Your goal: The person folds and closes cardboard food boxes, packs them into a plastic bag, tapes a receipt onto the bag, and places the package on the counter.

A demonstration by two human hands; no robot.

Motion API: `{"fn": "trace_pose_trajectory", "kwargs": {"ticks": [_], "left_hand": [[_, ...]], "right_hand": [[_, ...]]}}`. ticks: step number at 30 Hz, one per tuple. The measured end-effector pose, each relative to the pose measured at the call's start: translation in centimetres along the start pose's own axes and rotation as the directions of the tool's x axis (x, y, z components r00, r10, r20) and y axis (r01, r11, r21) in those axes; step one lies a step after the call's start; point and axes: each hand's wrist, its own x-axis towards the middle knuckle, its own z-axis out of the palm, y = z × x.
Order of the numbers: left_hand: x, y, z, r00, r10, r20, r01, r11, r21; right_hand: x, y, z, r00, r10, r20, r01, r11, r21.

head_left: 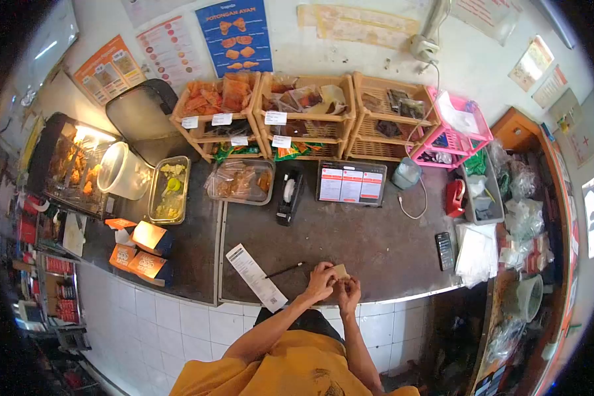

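Close together at the counter's front edge, both hands hold a small tan piece of paper or card (340, 271). My left hand (320, 280) has its fingers closed on the piece's left side. The fingers of my right hand (348, 293) are pinched at its lower right. Left of my hands, a long printed receipt (254, 274) lies on the dark counter (376, 237), reaching over the front edge. A black pen (285, 270) lies beside the receipt, its tip near the paper.
Orange boxes (140, 254) stand at the left. Along the back are a tape dispenser (288, 198), a tablet (351, 183) and tan baskets (307, 119). A phone (445, 251) and white bags (476, 254) lie at the right.
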Motion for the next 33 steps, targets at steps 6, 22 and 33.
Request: {"fn": "trace_pose_trajectory", "kwargs": {"ticks": [6,22,33], "left_hand": [[-0.2,-0.6,0.5,1.0,0.017,-0.015,-0.016,1.0,0.015],[-0.6,-1.5,-1.4,0.937,-0.279,-0.211,0.245,0.954,-0.176],[7.0,-11.1,-11.8,0.792,-0.55,-0.264,0.276,0.708,-0.65]], "right_hand": [[-0.2,0.5,-1.4,0.994,-0.066,0.092,0.068,0.997,-0.02],[-0.3,-2.4,-2.6,0.995,0.054,0.081,-0.042,0.989,-0.143],[9.0,-15.1,15.7,0.978,-0.142,0.151,0.16,0.981,-0.112]]}}
